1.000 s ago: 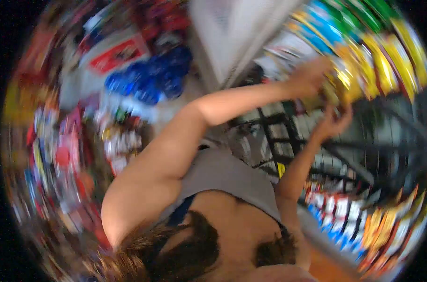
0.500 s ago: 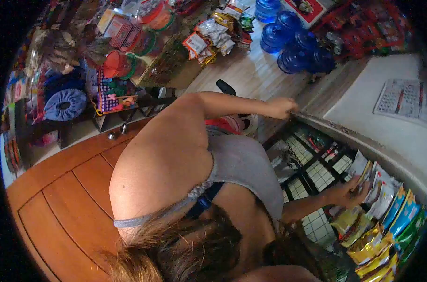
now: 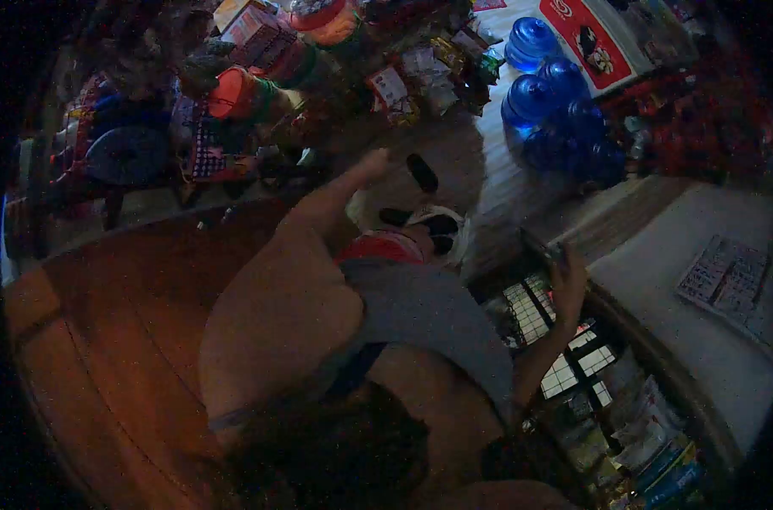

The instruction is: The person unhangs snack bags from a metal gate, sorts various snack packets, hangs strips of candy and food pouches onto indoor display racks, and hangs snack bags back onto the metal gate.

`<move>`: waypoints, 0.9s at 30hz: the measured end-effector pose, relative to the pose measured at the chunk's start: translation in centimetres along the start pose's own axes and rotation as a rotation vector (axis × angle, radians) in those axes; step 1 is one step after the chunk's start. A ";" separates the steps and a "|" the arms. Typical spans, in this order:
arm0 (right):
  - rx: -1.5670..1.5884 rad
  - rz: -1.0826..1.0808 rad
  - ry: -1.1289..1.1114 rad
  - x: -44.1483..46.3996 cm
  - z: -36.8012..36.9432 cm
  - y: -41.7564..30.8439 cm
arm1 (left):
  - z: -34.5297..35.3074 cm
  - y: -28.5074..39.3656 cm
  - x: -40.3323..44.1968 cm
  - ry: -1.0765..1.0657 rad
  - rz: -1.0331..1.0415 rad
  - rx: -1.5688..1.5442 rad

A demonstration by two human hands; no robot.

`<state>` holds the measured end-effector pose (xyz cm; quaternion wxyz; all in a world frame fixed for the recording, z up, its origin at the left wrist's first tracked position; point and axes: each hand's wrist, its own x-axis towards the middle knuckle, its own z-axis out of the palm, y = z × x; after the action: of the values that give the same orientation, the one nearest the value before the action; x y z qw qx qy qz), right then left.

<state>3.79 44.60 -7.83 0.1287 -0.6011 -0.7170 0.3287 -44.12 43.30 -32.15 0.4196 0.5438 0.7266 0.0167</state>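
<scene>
My left hand (image 3: pixel 373 162) is held out over the floor, near a dark slipper (image 3: pixel 422 173). It is dim and smeared, so its fingers cannot be made out. My right hand (image 3: pixel 566 276) is raised at the near end of the wall ledge (image 3: pixel 628 316), its fingers curled at the dark edge there. Whether something small is in those fingers is too dark to tell. Below that hand is a black grille (image 3: pixel 565 336) with light panes behind it. Hanging packets (image 3: pixel 650 425) are lower right, apart from the hand.
Blue water jugs (image 3: pixel 531 102) stand ahead on the floor. Heaped snack packets (image 3: pixel 420 81) and red-lidded tubs (image 3: pixel 232 92) lie to their left. An orange-brown wooden door (image 3: pixel 106 340) is on my left. A calendar (image 3: pixel 726 276) lies on the pale surface at right.
The picture has become much darker. My left hand has left the ledge end and swung left. My right hand has come away from the hanging packets and up to the ledge end.
</scene>
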 end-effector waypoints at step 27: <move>0.304 0.398 0.167 -1.5 8.2 18.1 | -5.2 6.7 9.6 0.439 0.515 0.658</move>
<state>13.44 41.66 -24.97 0.2090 -0.7291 -0.5139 0.4008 -42.70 55.97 -31.23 0.0437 0.7939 0.6065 0.0037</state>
